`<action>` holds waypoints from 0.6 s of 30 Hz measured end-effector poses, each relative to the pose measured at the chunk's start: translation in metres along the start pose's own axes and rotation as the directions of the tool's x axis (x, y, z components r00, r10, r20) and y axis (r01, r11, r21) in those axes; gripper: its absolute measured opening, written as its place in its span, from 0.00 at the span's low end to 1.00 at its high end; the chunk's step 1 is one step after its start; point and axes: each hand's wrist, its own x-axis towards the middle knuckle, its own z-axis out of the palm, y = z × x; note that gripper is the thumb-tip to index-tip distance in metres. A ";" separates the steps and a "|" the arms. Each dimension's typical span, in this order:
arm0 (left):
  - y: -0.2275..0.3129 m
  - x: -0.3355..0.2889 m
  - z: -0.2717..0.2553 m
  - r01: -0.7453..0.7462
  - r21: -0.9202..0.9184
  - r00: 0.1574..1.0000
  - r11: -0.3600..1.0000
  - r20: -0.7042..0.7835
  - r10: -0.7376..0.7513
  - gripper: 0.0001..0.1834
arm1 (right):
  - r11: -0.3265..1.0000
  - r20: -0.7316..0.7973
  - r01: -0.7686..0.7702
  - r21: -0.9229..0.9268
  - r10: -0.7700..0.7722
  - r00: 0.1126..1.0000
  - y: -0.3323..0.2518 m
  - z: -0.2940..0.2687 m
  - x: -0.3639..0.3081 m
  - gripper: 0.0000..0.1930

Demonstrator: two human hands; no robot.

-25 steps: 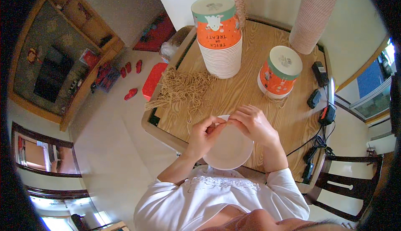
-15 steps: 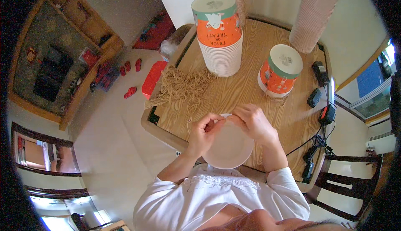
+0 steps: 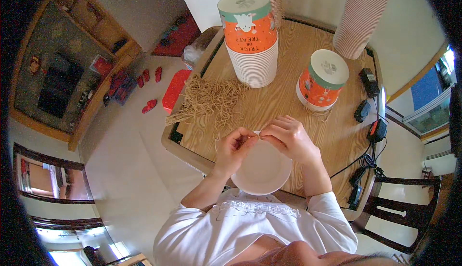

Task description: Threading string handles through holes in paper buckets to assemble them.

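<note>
A white paper bucket (image 3: 263,170) sits in front of my chest at the table's near edge, its pale inside facing up. Both hands meet at its far rim. My left hand (image 3: 236,149) is closed in a pinch there, and a thin strand of twine curves beside it. Fingertip to fingertip with it, my right hand (image 3: 288,140) pinches too, its other fingers bent over the rim. Between them is a small bit that looks like a twine end; the fingers hide most of it. Beyond my left hand lies a loose heap of tan twine (image 3: 211,100).
An upside-down stack of orange, green and white paper buckets (image 3: 252,64) stands behind the twine. A shorter bucket stack (image 3: 323,81) is at right, a tall leaning one (image 3: 363,18) farther back. Black adapters and cables (image 3: 368,162) line the right edge, near a dark chair (image 3: 402,213).
My hands stay pinched at the bucket's rim. The right hand's fingers have shifted slightly up and left; the bucket has barely moved.
</note>
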 end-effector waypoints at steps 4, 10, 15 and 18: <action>-0.005 -0.001 0.000 -0.120 0.188 0.991 0.975 -0.041 0.130 0.02 | 1.000 0.015 0.004 0.004 -0.004 1.000 -0.002 0.002 0.001 0.05; 0.006 -0.006 0.005 -0.282 0.348 0.951 0.894 -0.020 0.308 0.04 | 0.996 0.191 -0.073 -0.055 0.083 0.978 -0.001 0.002 -0.004 0.07; 0.003 -0.006 -0.001 -0.283 0.416 0.949 0.864 -0.009 0.315 0.04 | 0.982 0.125 -0.072 -0.173 0.094 0.988 0.007 0.009 -0.002 0.08; -0.003 -0.004 -0.010 -0.236 0.519 0.967 0.821 0.046 0.249 0.04 | 0.947 0.137 -0.200 -0.251 0.239 0.961 0.017 0.017 -0.006 0.09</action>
